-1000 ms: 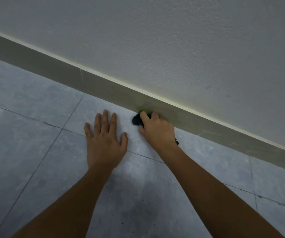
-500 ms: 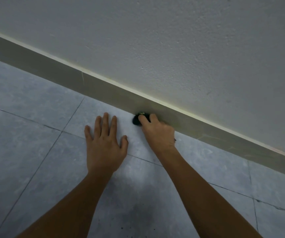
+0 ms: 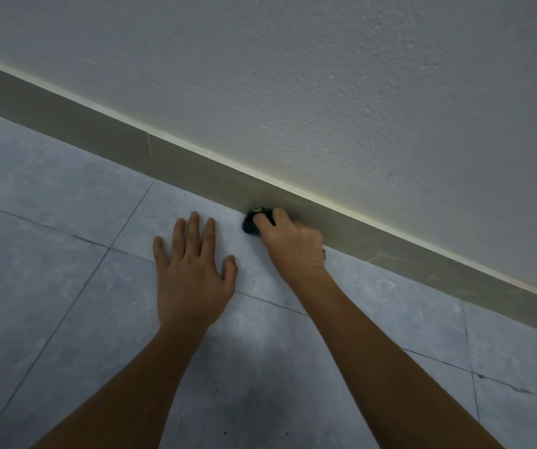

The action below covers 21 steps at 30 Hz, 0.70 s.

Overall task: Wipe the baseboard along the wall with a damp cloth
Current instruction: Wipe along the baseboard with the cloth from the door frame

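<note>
A small dark bunched cloth with a green fleck is pressed against the grey-brown baseboard where it meets the grey tiled floor. The right hand grips it, fingers curled. The left hand lies flat, fingers spread, just beside it below the white textured wall.

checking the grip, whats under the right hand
A dark cloth bunched under the right hand, pressed against the foot of the baseboard. Only its left end shows past the fingers; the rest is covered by the hand.
</note>
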Tool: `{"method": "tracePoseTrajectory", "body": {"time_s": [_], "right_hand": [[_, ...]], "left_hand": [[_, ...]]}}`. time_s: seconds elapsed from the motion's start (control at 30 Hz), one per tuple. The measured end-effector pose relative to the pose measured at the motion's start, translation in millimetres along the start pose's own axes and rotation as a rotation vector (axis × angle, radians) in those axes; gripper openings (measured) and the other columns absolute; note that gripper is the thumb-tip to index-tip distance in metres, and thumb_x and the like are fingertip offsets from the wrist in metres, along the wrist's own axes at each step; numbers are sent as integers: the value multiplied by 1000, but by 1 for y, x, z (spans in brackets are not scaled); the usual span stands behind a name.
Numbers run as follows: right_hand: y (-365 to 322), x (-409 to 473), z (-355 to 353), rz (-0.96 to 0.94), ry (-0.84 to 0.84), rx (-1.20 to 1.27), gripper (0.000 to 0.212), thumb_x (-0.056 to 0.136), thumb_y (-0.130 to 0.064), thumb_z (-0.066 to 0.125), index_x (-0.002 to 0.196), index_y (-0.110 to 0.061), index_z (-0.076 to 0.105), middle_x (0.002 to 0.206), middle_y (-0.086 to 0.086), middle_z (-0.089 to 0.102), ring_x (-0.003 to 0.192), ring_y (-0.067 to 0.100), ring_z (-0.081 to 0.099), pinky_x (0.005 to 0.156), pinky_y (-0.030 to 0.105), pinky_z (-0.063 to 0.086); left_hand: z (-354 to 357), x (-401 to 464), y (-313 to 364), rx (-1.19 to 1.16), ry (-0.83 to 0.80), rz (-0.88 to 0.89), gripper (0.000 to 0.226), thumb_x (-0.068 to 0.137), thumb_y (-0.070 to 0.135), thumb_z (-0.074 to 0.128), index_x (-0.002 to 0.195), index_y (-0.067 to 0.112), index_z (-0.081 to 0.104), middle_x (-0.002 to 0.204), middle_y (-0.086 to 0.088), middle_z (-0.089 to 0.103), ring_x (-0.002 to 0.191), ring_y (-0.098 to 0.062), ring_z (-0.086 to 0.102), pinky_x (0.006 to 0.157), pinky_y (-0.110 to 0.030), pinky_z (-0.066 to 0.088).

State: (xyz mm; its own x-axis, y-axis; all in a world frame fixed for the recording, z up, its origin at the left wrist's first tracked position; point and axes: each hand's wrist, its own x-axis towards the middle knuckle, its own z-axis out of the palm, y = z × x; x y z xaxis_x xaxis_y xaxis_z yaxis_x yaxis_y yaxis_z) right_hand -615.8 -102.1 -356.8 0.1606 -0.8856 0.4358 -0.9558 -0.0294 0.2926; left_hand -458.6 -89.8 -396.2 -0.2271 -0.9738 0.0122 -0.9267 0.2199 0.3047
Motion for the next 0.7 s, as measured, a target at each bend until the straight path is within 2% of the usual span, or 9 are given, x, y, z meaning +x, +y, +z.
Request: {"method": "tracePoseTrajectory", "body": {"time_s": [0.1, 0.13, 0.2, 0.3, 0.4, 0.47, 0.57, 0.63, 0.7], "right_hand": [[24, -5, -12, -12, 22, -59, 24, 65, -5, 71, 82, -22, 73, 64, 0, 61, 32, 15, 41, 40, 16, 25], [25, -2, -15, -5, 49, -60, 24, 64, -6, 74, 81, -22, 72, 63, 0, 60, 32, 15, 40, 41, 17, 23], [13, 16, -21, 14, 112, -17, 20, 71, -4, 66, 79, -22, 71, 61, 0, 58, 32, 14, 40, 40, 18, 23], [-15, 38, -21, 42, 129, 67, 29, 80, -5, 47, 79, -21, 71, 63, 3, 60, 32, 16, 43, 37, 18, 30], [-19, 23, -10, 60, 28, 78, 29, 77, -9, 48, 81, -22, 74, 65, 3, 63, 31, 17, 46, 37, 18, 34], [-4, -1, -4, 102, -71, 73, 19, 69, -10, 67, 84, -20, 74, 69, 6, 64, 34, 22, 50, 37, 21, 39], [32, -46, -6, 245, -224, 75, 28, 63, -13, 81, 90, -17, 74, 74, 9, 66, 39, 26, 55, 41, 28, 46], [60, -81, -18, 391, -336, 53, 23, 77, -17, 74, 100, -17, 72, 86, 10, 68, 47, 29, 60, 46, 30, 48], [85, -104, -29, 623, -430, 23, 25, 94, -27, 54, 117, -22, 63, 104, 9, 65, 65, 30, 64, 54, 30, 47]], "left_hand": [[0, 1, -1, -5, 1, -7, 71, 91, 52, 20, 151, 16, 12, 160, -11, 8, 147, -27, 3, 116, -52, -1], [0, 0, 1, -15, 0, -2, 71, 91, 52, 20, 151, 16, 12, 160, -11, 7, 147, -27, 2, 117, -52, -1], [1, 0, 0, -28, -3, -5, 71, 91, 53, 20, 152, 17, 11, 160, -11, 6, 147, -27, 1, 117, -52, -2], [0, 0, 2, -6, -9, 2, 71, 92, 54, 19, 152, 17, 9, 160, -10, 5, 147, -27, 0, 116, -52, -3], [0, -1, 0, 15, -14, -3, 71, 91, 54, 15, 152, 18, 6, 160, -9, 2, 147, -26, -2, 116, -50, -4], [-1, -1, 1, 6, -16, -4, 71, 91, 54, 15, 152, 18, 6, 160, -9, 2, 147, -26, -1, 116, -50, -5], [-1, -1, 1, 8, -21, -2, 71, 90, 52, 16, 152, 18, 7, 160, -9, 4, 147, -27, 1, 115, -50, -5], [-1, -1, 0, 21, -33, -2, 71, 90, 51, 12, 152, 17, 5, 160, -9, 2, 147, -27, -1, 116, -51, -5], [-1, 0, 3, 36, -34, -2, 71, 90, 49, 8, 151, 15, 4, 160, -10, 0, 147, -28, -3, 116, -51, -7]]}}
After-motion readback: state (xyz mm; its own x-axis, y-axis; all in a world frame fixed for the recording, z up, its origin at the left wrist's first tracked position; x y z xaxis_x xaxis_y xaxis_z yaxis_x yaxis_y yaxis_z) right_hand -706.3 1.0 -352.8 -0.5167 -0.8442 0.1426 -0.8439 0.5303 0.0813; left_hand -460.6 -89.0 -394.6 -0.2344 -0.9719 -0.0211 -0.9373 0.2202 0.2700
